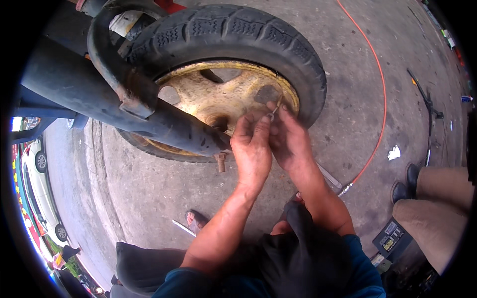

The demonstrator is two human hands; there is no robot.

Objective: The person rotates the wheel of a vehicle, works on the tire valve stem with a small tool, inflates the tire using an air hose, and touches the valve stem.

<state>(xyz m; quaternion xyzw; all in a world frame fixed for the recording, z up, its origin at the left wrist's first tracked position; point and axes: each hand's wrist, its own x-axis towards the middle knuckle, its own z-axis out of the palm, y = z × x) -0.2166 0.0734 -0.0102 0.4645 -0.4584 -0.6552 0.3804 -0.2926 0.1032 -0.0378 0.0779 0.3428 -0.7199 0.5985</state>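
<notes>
A worn black tyre (218, 30) on a yellow, rust-speckled wheel rim (223, 92) lies tilted in front of me. At the rim's right side, a thin metal stem (278, 101) that looks like a tyre valve sticks up by my fingertips. My left hand (251, 144) is closed in a pinch at its lower end, thumb on top. My right hand (289, 141) is closed around the same spot from the right, its fingers curled by the stem. Whatever small part sits between the fingers is mostly hidden.
A dark metal tube (114, 114) with a curved bracket (112, 59) crosses the wheel at left; a rusty bolt (220, 162) hangs at its end. An orange air hose (382, 94) curves over the concrete. A person in tan trousers (439, 208) is at right, near a dark battery-like box (392, 238).
</notes>
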